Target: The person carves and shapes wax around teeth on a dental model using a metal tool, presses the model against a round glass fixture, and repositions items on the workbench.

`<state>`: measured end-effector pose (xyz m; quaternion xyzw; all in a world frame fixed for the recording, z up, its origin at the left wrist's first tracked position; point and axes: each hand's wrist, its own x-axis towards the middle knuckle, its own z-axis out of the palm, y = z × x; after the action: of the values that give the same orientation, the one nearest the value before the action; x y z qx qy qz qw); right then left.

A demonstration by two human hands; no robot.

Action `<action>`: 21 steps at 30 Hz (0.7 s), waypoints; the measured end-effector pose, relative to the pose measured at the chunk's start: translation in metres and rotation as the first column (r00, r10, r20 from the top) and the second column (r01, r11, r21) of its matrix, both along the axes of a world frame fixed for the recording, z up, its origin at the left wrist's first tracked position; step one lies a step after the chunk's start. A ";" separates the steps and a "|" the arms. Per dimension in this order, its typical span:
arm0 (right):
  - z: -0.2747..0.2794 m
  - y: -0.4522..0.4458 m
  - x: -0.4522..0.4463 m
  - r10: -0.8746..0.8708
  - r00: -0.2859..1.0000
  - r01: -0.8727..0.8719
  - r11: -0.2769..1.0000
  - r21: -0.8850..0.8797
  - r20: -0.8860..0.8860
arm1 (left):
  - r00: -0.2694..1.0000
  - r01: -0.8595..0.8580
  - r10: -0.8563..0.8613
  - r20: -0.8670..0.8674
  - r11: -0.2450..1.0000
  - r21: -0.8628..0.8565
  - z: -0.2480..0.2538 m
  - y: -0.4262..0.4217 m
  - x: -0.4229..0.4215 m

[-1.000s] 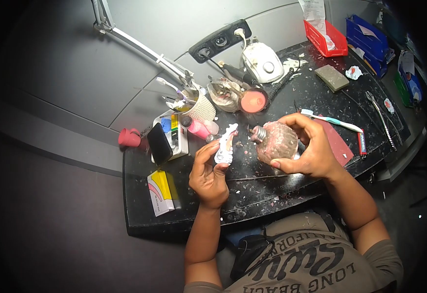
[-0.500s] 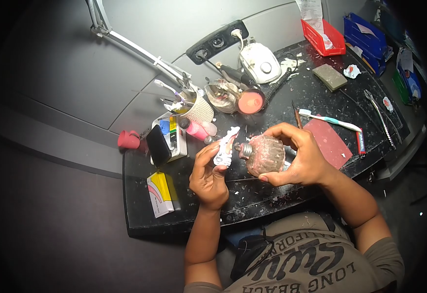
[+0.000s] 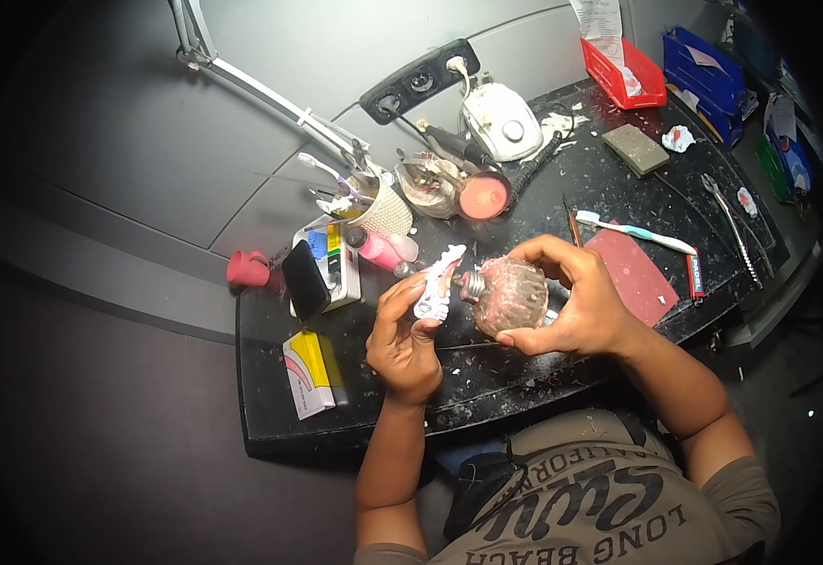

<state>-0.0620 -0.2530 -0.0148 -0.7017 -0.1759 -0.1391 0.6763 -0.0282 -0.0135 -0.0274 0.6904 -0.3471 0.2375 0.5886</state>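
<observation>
My left hand [image 3: 404, 348] pinches a white plaster dental model [image 3: 433, 299] with pink wax along its inner side. Wrapped round a ribbed glass spirit lamp [image 3: 512, 299], my right hand [image 3: 576, 303] holds it tipped sideways above the bench. Pink smears cover the glass. The lamp's metal neck points left at the model, close to its pink side; I cannot tell whether they touch, and no flame can be made out. A pink wax sheet [image 3: 633, 278] lies beyond my right hand, beside a toothbrush [image 3: 637, 233] and a thin brown-handled tool [image 3: 574, 226].
On the black bench [image 3: 374, 414] are a phone [image 3: 306, 281], a yellow-white box [image 3: 309, 375], a pink bottle [image 3: 378, 252] and a tool cup [image 3: 385, 209]. A white control unit [image 3: 503, 122] stands behind, near a red bin [image 3: 624, 75]. Metal forceps [image 3: 732, 228] lie at right.
The model and the lamp's neck have come slightly closer together, with the lamp shifting a little left. Everything else on the bench looks the same.
</observation>
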 end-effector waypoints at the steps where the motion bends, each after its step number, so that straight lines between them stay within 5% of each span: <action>1: -0.001 0.000 0.000 -0.019 1.000 0.019 1.000 0.002 0.003 | 1.000 0.001 -0.001 0.001 1.000 0.000 0.000 0.000 0.000; 17: 0.002 -0.004 -0.002 0.071 0.997 -0.071 0.997 0.004 -0.006 | 0.997 0.023 -0.030 -0.070 0.995 -0.093 -0.001 -0.001 -0.002; 21: 0.001 -0.010 0.000 0.147 0.986 -0.122 0.956 0.268 -0.075 | 0.963 0.037 -0.095 -0.250 0.973 -0.228 -0.002 0.005 -0.003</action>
<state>-0.0618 -0.2633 -0.0138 -0.5982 -0.1713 -0.0817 0.7785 -0.0313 -0.0080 -0.0291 0.6337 -0.2614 0.1623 0.7098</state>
